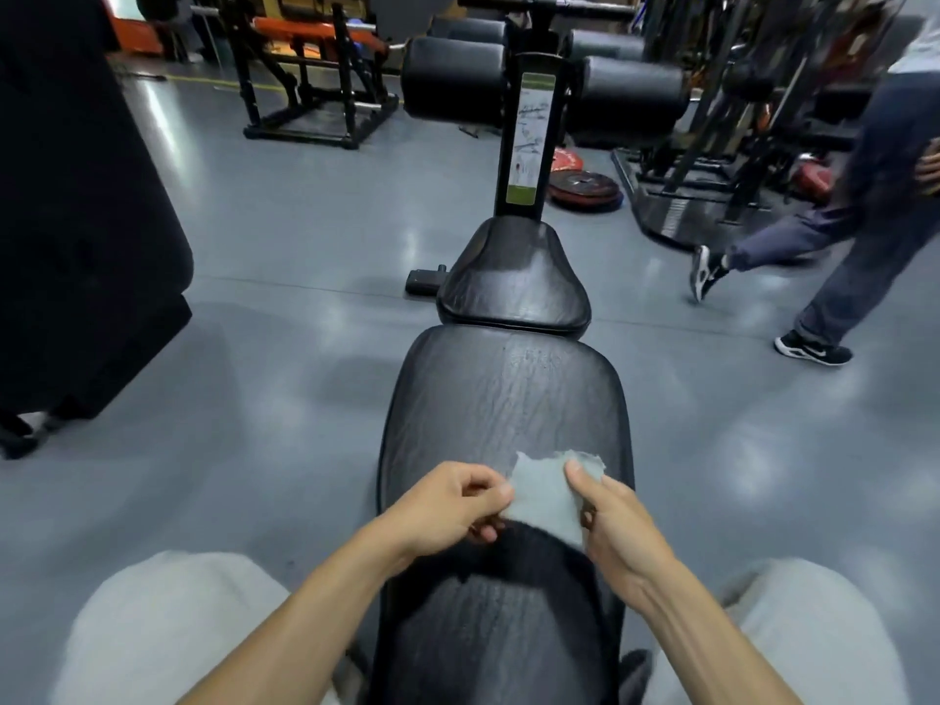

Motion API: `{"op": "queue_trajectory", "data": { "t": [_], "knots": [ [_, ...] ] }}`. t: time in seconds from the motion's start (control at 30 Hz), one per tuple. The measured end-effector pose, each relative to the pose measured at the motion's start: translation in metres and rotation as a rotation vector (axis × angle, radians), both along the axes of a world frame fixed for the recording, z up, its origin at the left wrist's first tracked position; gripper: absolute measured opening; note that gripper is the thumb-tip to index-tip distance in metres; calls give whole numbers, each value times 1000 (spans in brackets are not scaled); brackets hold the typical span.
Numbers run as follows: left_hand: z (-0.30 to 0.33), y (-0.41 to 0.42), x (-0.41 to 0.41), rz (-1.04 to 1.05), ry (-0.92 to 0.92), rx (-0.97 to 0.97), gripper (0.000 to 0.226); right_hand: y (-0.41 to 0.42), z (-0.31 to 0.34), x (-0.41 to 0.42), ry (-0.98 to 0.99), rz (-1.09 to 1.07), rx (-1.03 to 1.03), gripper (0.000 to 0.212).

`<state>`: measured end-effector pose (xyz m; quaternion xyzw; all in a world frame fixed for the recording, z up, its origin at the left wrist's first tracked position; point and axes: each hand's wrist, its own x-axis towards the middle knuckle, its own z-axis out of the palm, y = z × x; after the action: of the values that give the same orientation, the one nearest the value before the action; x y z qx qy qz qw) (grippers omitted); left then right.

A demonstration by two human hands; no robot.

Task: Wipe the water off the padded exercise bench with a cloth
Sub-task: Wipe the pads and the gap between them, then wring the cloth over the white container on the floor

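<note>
Gym flooring surrounds the padded bench point(508, 399), above whose near end the left hand point(447, 506) and right hand point(620, 521) pinch a cloth point(544, 496) taut, seemingly readying it for wiping.

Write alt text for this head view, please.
Both hands, left hand and right hand, pinch a small grey cloth above the black padded bench. Behind it lie weight plates; another person walks past at right.

2 hands, left hand point(447, 506) and right hand point(618, 526), on 1 cloth point(547, 493); 1 padded exercise bench point(508, 399); 4 roller pads point(452, 78); 1 passer-by point(864, 206).
</note>
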<state>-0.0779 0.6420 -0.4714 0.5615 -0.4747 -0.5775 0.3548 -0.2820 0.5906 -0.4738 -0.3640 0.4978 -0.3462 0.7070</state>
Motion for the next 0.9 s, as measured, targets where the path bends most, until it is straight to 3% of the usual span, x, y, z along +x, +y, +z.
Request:
{"op": "queue_trajectory", "data": {
  "t": [0.17,0.3,0.4,0.47,0.57,0.67,0.8,0.9],
  "knots": [
    [-14,-35,27,128,-9,10,24,-53,-7,-20,-4,-164,127,23],
    [-12,-76,55,191,-76,-61,21,-112,-13,-27,95,-372,-1,28],
    [-8,-100,63,295,-183,-149,18,-156,-13,-19,384,-548,-233,12],
    [1,-108,60,275,-228,-208,15,-181,-15,-3,578,-581,-376,13],
    [14,-113,58,195,-283,-263,13,-212,-30,42,818,-449,-558,23],
    [19,-114,66,200,-367,-307,14,-226,-50,112,1021,-261,-706,17],
    [21,-120,84,372,-347,-374,14,-203,-78,207,983,86,-1065,21],
    [20,-123,100,521,-276,-392,16,-178,-90,224,941,471,-1254,38]
  ]
}}
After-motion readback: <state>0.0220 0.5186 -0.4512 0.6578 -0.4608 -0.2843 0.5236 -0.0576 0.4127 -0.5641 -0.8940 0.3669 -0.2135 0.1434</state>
